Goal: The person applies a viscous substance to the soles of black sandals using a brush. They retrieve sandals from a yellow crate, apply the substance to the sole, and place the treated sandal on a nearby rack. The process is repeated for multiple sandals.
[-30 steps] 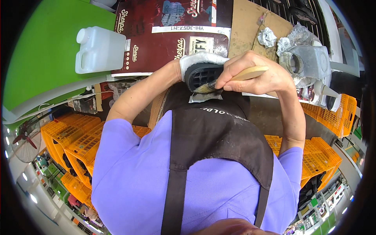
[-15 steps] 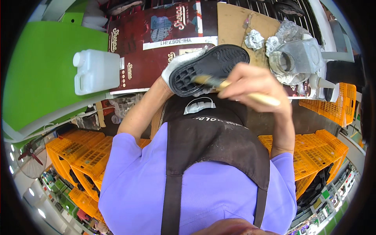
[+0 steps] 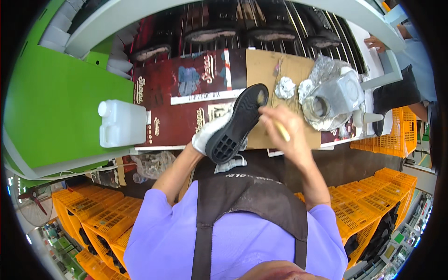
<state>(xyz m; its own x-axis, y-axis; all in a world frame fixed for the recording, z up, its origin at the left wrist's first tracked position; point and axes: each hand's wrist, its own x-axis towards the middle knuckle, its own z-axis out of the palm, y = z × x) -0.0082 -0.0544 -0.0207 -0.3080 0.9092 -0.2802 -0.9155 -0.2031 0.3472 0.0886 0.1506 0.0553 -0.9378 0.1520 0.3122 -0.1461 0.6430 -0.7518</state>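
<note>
A black shoe sole [image 3: 235,123] is tilted over the front edge of the worktop, its far end leaning to the right. My left hand [image 3: 209,134], in a white glove, is closed round the sole from its left side and underneath; most of those fingers are hidden. The near end of the sole has square recesses, the far end curved ridges. In my bare right hand [image 3: 290,129] is a brush [image 3: 282,131] with a pale handle. Its bristles rest at the far end of the sole, slightly blurred.
A white plastic jug [image 3: 122,123] stands left on the dark red carton [image 3: 177,123]. On brown cardboard [image 3: 266,70] lie crumpled foil balls [image 3: 285,87] and a tipped clear container [image 3: 316,107]. Black boots [image 3: 205,36] line rollers behind. Another person's hand [image 3: 375,43] is far right. Orange crates [image 3: 368,191] flank me.
The brush has gone from the square recesses to the far end of the sole. The sole is now tipped more steeply away. My view has shifted, showing more boots behind.
</note>
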